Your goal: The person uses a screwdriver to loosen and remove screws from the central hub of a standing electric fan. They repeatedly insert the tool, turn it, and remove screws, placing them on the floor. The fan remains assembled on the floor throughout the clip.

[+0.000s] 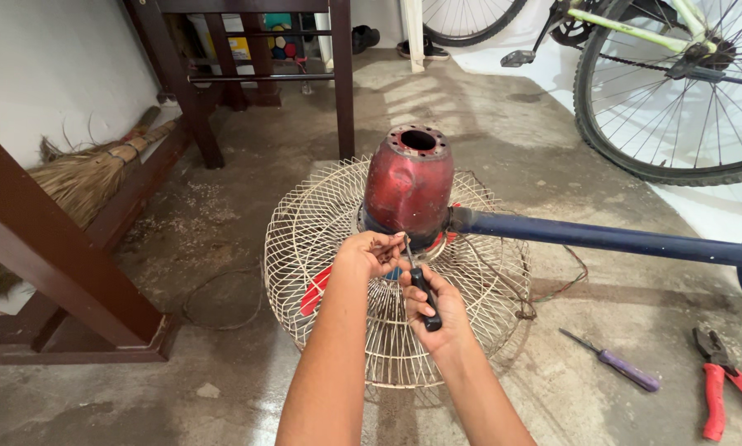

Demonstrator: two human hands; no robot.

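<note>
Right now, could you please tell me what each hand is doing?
Left hand: fingers pinched at the screwdriver's tip, by the red motor housing.
Right hand: closed around the black-handled screwdriver.

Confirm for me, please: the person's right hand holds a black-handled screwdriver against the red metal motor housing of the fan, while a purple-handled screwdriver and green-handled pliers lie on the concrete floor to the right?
Not quite: the head view shows the pliers have red handles, not green. The rest stands: the right hand holds the black-handled screwdriver at the red motor housing, and the purple-handled screwdriver lies nearby.
</note>
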